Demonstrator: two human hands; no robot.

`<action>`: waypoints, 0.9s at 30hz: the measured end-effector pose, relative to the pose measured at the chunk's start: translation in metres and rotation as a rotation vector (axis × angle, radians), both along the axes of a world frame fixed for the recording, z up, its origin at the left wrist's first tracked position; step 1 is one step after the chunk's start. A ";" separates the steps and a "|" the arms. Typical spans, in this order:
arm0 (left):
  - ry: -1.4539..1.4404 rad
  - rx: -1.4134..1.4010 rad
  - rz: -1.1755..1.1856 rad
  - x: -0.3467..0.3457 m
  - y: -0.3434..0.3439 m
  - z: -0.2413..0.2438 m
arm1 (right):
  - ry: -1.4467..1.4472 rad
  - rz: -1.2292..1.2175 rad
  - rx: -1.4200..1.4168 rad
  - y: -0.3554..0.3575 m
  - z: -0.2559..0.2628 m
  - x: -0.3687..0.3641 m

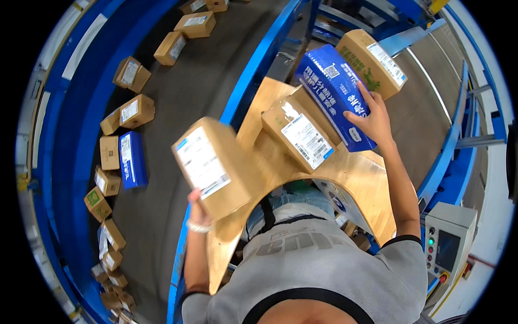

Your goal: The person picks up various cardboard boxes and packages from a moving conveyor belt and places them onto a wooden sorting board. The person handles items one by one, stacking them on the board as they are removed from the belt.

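Note:
My left hand (199, 212) grips the near end of a cardboard box (226, 170) with a white label, over the left side of the curved wooden table (356, 170); the box's edges are blurred. The fingers of my right hand (370, 115) are spread on a blue printed box (332, 93), the thumb on its top face. Just left of the blue box, a labelled cardboard box (299, 135) lies on the table, another carton (313, 109) partly hidden between them. At the blue box's far right side is a larger cardboard box (370, 62) with a label and green print.
A dark conveyor belt (186, 101) with a blue rail (259, 52) runs along the left, carrying many cartons and a blue box (133, 160) by its outer wall. Another belt (425, 97) lies at the right. A control box (447, 247) with buttons stands by my right elbow.

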State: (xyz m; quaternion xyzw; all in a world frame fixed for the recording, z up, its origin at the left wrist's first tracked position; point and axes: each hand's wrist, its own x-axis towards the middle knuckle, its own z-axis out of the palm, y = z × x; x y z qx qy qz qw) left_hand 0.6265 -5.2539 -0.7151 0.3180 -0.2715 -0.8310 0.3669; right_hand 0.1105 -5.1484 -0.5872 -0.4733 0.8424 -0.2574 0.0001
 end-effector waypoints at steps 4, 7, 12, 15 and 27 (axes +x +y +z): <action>-0.251 -0.040 -0.149 -0.100 0.009 -0.040 | 0.103 0.006 -0.064 -0.005 -0.016 -0.003; -0.510 -0.152 -0.249 -0.144 0.019 -0.026 | 0.127 0.029 -0.089 -0.006 -0.033 -0.006; -0.481 -0.208 -0.186 -0.160 0.018 -0.033 | 0.092 0.101 -0.094 -0.017 -0.025 -0.018; -0.482 -0.225 -0.161 -0.162 0.017 -0.043 | 0.212 0.175 -0.122 -0.025 -0.027 -0.022; -0.347 -0.296 -0.077 -0.158 0.019 -0.096 | 0.215 0.144 -0.165 -0.012 -0.058 -0.020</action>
